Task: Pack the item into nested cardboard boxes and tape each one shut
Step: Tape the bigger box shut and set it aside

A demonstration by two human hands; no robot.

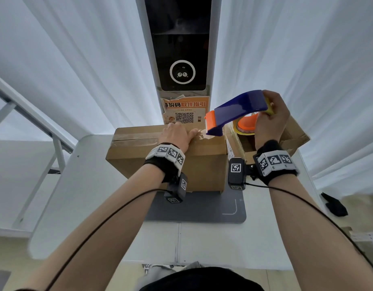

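The right hand [270, 120] has its grip closed around the handle of a blue tape dispenser [238, 111], fingers wrapped over the rear end next to the orange-cored tape roll [245, 126]. The dispenser's long axis runs from that grip down and to the left, and its orange serrated cutter [212, 120] points leftward at the top of the closed cardboard box [168, 156]. From the cutter a short crumpled tail of clear tape [200, 133] reaches the box top, just ahead of the left hand [177, 134]. The left hand lies flat with straight fingers pressing on the box top, fingertips toward the tape end; it grips nothing. The closed box sits on a grey mat [202, 208] on the white desk [202, 240], its long axis running left to right, with a taped seam along the top to the left of the left hand. Directly below and behind the right hand's grip stands a second cardboard box [295, 137], its flaps open. Both wrists wear black bands with printed markers.
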